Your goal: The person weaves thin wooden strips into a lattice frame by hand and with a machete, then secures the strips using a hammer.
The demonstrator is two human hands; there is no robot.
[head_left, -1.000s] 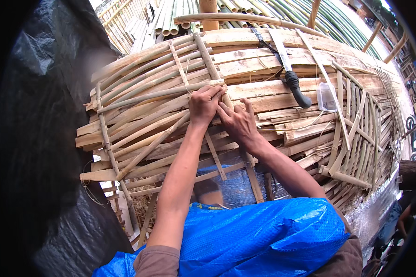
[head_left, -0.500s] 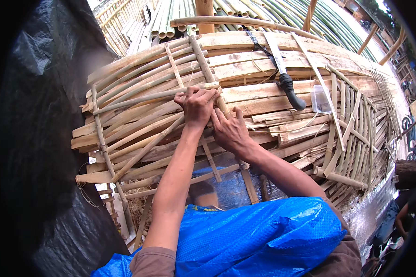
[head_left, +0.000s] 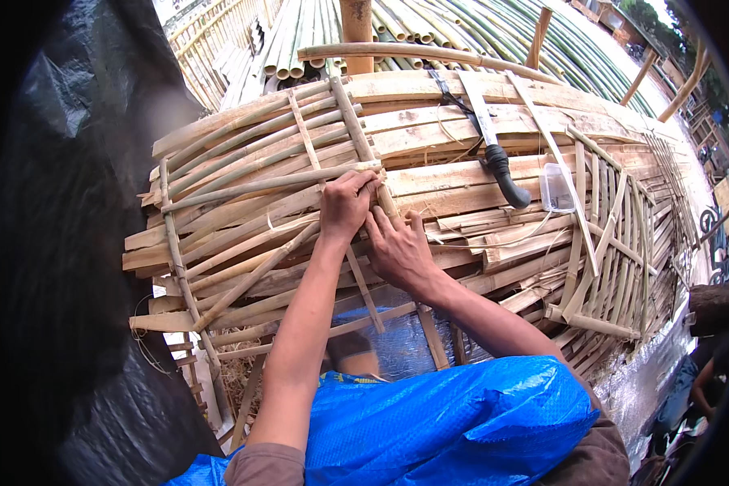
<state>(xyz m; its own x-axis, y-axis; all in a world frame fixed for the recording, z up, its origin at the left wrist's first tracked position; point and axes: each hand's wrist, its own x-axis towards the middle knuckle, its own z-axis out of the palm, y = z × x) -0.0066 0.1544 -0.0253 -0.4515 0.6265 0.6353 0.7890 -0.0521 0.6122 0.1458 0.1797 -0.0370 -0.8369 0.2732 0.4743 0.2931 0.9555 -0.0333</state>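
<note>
A lattice frame of bamboo sticks lies in front of me, its pieces crossing at joints. My left hand (head_left: pixel 348 204) is closed at the joint where a long bamboo stick (head_left: pixel 259 188) meets the bamboo crossbar (head_left: pixel 353 121); what its fingertips pinch is hidden. Just to the right and nearer me, my right hand (head_left: pixel 402 249) grips the same crossbar, with fingers on both sides of it. A thin bamboo slat (head_left: pixel 304 130) crosses the frame left of the crossbar and runs beneath my left hand.
Split bamboo planks (head_left: pixel 454 174) lie under the frame. A machete (head_left: pixel 502 170) with a black-wrapped handle and a clear plastic tub (head_left: pixel 557 188) rest on them. Another bamboo lattice (head_left: pixel 611 235) is at the right, black sheeting (head_left: pixel 81 243) hangs left, and blue tarp (head_left: pixel 454 421) covers my lap.
My left hand's fingers have drawn in from over the long stick to just below it, at the joint. My right hand stays on the crossbar. The view has shifted slightly.
</note>
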